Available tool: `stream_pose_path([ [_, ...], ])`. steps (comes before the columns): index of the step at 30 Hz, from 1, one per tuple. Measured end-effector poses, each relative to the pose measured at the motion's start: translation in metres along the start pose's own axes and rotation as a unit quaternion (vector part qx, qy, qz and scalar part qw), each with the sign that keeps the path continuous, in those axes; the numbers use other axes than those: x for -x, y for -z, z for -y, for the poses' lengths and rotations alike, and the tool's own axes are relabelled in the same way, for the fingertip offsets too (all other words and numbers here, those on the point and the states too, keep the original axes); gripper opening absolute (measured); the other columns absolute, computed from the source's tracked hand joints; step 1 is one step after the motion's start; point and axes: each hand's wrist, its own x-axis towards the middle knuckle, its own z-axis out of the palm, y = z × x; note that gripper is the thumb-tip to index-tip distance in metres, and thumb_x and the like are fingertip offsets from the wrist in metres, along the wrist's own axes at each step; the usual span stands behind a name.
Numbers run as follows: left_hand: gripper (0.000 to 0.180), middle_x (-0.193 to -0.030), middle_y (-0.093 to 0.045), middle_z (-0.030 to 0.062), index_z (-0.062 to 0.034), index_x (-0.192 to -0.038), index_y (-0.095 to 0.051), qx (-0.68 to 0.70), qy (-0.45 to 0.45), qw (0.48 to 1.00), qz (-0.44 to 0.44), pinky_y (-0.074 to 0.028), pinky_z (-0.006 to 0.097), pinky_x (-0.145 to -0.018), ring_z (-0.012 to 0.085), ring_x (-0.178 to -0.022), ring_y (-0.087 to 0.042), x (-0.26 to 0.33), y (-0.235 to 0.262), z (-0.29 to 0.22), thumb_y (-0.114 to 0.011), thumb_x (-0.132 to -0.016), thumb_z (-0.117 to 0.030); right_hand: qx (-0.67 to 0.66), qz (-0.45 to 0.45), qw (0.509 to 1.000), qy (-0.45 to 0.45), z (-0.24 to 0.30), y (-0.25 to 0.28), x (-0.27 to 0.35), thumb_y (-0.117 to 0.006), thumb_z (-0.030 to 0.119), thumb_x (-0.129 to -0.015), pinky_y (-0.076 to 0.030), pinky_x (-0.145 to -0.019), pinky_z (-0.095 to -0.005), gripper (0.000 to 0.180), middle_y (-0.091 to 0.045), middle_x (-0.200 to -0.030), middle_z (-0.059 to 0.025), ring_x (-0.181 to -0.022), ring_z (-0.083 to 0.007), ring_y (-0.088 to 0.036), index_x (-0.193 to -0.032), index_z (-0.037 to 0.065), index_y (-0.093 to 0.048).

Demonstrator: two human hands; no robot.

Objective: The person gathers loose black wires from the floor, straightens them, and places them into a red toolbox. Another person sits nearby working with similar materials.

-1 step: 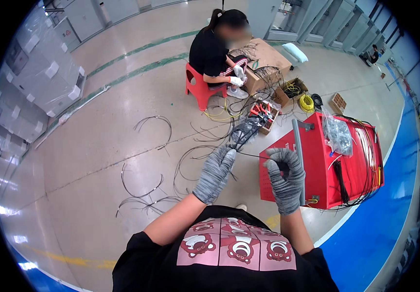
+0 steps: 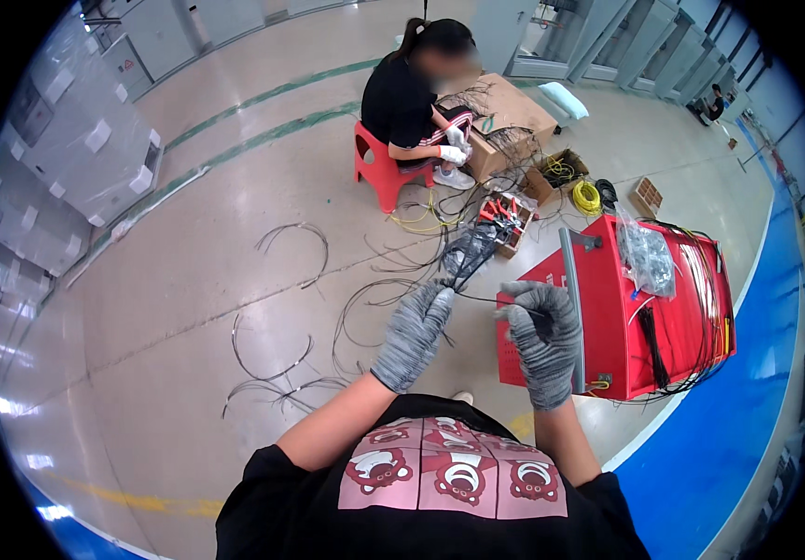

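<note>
My left hand (image 2: pixel 415 327), in a grey knit glove, is closed on a bundle of thin black wires (image 2: pixel 459 273). Its strands spread out beyond the fingertips toward the floor. One black wire (image 2: pixel 479 298) runs across from that bundle to my right hand (image 2: pixel 546 343), gloved alike. The right fingers are curled round this wire, with thumb and forefinger a little apart at the tips. Part of the wire is hidden inside that palm. Just right of this hand is the grey handle (image 2: pixel 572 289) of a red cart.
The red cart (image 2: pixel 612 322) carries wires and a clear bag (image 2: pixel 647 261) of small parts. Loose black wires (image 2: pixel 272 355) lie on the floor at left. Ahead, a co-worker sits on a red stool (image 2: pixel 386 177) beside a cardboard box (image 2: pixel 519 112); red-handled pliers (image 2: pixel 499 213) fill a small crate.
My right hand has shifted slightly, its forefinger lifting away from the thumb and reaching a bit further left along the wire. The left hand stays nearly in place.
</note>
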Motion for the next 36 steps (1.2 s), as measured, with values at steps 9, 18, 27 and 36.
stream_pose_path([
  [9, 0.027, -0.074, -0.063, 0.0111, -0.0005, -0.112, -0.060, -0.139, -0.104, 0.985, -0.024, -0.045, 0.030, -0.057, 0.0157, -0.059, -0.054, 0.001, 0.008, 0.013, -0.054, -0.092, -0.018, 0.207, 0.103, 0.973, -0.027, -0.012, -0.030, -0.005, -0.069, 0.009, -0.079, -0.047, -0.056, -0.0239, 0.012, -0.061, -0.067, -0.0065, -0.057, -0.0098, -0.054, -0.086, 0.000, -0.064],
  [18, 0.026, -0.085, -0.065, 0.0191, -0.0016, -0.113, -0.060, -0.191, -0.168, 0.966, -0.040, -0.049, 0.034, -0.063, 0.0285, -0.070, -0.065, -0.004, 0.008, 0.015, -0.054, -0.090, -0.013, 0.178, 0.102, 0.977, -0.051, -0.020, -0.034, -0.010, -0.069, 0.010, -0.079, -0.043, -0.051, -0.0249, 0.012, -0.056, -0.060, -0.0070, -0.051, -0.0096, -0.048, -0.080, 0.000, -0.063],
  [27, 0.027, -0.087, -0.065, 0.0169, -0.0059, -0.115, -0.060, -0.246, -0.185, 0.951, -0.029, -0.050, 0.037, -0.066, 0.0309, -0.074, -0.064, -0.009, 0.012, 0.017, -0.053, -0.089, -0.012, 0.139, 0.097, 0.981, -0.094, -0.015, -0.038, -0.013, -0.068, 0.009, -0.081, -0.043, -0.053, -0.0225, 0.009, -0.059, -0.063, -0.0034, -0.056, -0.0055, -0.049, -0.082, 0.001, -0.063],
  [36, 0.039, -0.080, -0.060, 0.0088, -0.0123, -0.120, -0.054, -0.461, -0.300, 0.835, 0.009, -0.044, 0.039, -0.049, 0.0260, -0.058, -0.057, -0.017, 0.008, 0.012, -0.058, -0.082, -0.015, 0.214, 0.086, 0.971, 0.062, -0.022, -0.028, -0.022, -0.060, 0.016, -0.084, -0.048, -0.071, -0.0395, 0.021, -0.061, -0.086, -0.0178, -0.081, -0.0366, -0.059, -0.099, 0.002, -0.058],
])
